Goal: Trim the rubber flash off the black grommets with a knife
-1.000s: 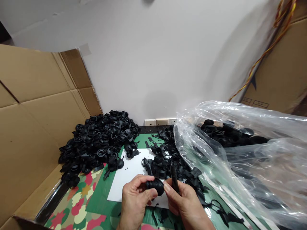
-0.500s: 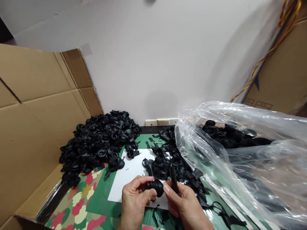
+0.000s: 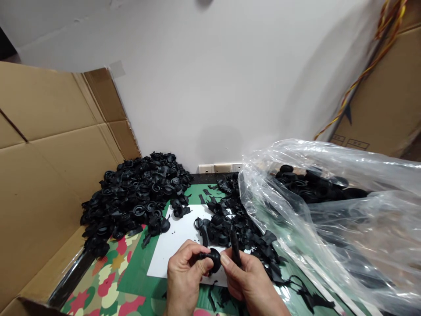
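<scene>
A round, ribbed black rubber part (image 3: 215,260) is pinched between the thumb and fingers of my left hand (image 3: 187,270), above the white paper (image 3: 177,242). My right hand (image 3: 245,277) is closed around a slim black pen-like tool (image 3: 234,248) that points up; its working end cannot be made out. The right thumb and forefinger meet the right side of the rubber part. Just beyond my hands lie several rubber parts (image 3: 217,228) and a spread of black rubber scraps (image 3: 258,239).
A heap of black rubber parts (image 3: 138,188) leans by a cardboard box wall (image 3: 59,127) at left. A clear plastic bag (image 3: 355,245) with more black parts (image 3: 305,184) fills the right side. White wall sockets (image 3: 221,168) sit behind the green mat (image 3: 138,276).
The rubber part has turned slightly between my fingers and shows a rounder, open-looking side. My right hand has shifted slightly left with the tool.
</scene>
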The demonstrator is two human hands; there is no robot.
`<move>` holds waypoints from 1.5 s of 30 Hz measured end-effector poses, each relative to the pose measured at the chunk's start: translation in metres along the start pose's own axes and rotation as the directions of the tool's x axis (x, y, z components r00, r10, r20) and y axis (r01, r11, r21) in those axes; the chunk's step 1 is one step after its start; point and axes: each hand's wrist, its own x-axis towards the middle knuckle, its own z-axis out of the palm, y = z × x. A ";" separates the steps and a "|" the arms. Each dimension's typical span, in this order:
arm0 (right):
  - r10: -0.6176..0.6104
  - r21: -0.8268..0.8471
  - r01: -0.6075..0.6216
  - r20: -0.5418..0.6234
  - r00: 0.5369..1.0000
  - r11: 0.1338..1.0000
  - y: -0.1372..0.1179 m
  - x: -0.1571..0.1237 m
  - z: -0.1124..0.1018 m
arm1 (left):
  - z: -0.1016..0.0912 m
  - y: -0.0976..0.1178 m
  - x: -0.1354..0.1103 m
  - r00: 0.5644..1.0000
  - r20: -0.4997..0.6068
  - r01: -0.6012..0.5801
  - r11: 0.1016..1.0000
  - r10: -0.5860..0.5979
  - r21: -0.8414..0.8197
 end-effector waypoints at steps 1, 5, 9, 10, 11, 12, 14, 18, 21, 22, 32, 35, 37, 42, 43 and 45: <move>-0.007 -0.025 0.007 -0.002 1.000 1.000 0.000 0.000 -0.001 | 0.000 0.001 0.000 1.000 0.008 -0.009 1.000 0.009 0.019; -0.151 -0.226 0.117 -0.138 0.979 0.967 -0.005 0.001 -0.009 | -0.003 0.003 -0.001 0.999 0.034 -0.031 0.994 0.027 0.100; -0.298 -0.328 0.208 -0.255 0.920 0.922 -0.018 -0.003 -0.024 | -0.004 0.005 -0.002 0.999 0.044 -0.030 0.990 0.024 0.136; -0.316 -0.336 0.221 -0.261 0.912 0.916 -0.022 -0.005 -0.027 | -0.004 0.006 -0.002 0.999 0.044 -0.028 0.990 0.022 0.139; -0.336 -0.347 0.237 -0.264 0.904 0.908 -0.025 -0.007 -0.029 | -0.003 0.006 -0.002 0.999 0.045 -0.024 0.990 0.018 0.140; -0.361 -0.361 0.256 -0.262 0.895 0.897 -0.027 -0.009 -0.031 | -0.003 0.007 -0.002 0.999 0.045 -0.014 0.991 0.008 0.135; -0.394 -0.383 0.288 -0.234 0.889 0.878 -0.030 -0.012 -0.033 | -0.001 0.007 -0.002 0.998 0.052 0.020 0.993 -0.026 0.114; -0.320 -0.263 0.268 -0.179 0.930 0.927 -0.025 -0.013 -0.034 | 0.000 0.006 -0.002 0.992 0.083 0.089 0.994 -0.094 0.058; -0.275 -0.150 0.248 -0.195 0.941 0.957 -0.018 -0.012 -0.031 | 0.000 0.004 -0.002 0.991 0.097 0.091 0.995 -0.095 0.039; -0.270 -0.130 0.248 -0.198 0.942 0.960 -0.016 -0.012 -0.030 | 0.000 0.004 -0.003 0.991 0.099 0.084 0.996 -0.087 0.039; -0.328 -0.056 0.325 -0.259 0.908 0.944 -0.011 -0.014 -0.010 | 0.004 0.004 -0.005 0.990 0.089 0.107 0.992 -0.113 0.072; -0.310 -0.057 0.306 -0.279 0.909 0.950 -0.010 -0.014 -0.008 | 0.005 0.004 -0.005 0.990 0.095 0.101 0.992 -0.108 0.076; -0.315 -0.071 0.308 -0.279 0.907 0.949 -0.011 -0.014 -0.007 | 0.004 0.004 -0.006 0.990 0.108 0.086 0.993 -0.095 0.085; -0.329 -0.119 0.308 -0.259 0.908 0.944 -0.012 -0.015 -0.006 | 0.005 0.003 -0.006 0.990 0.118 0.068 0.993 -0.079 0.092; -0.334 -0.127 0.311 -0.253 0.908 0.942 -0.012 -0.016 -0.006 | 0.005 0.003 -0.006 0.990 0.118 0.067 0.993 -0.078 0.094; -0.348 -0.153 0.318 -0.248 0.904 0.936 -0.013 -0.016 -0.006 | 0.006 0.003 -0.006 0.990 0.116 0.067 0.992 -0.079 0.104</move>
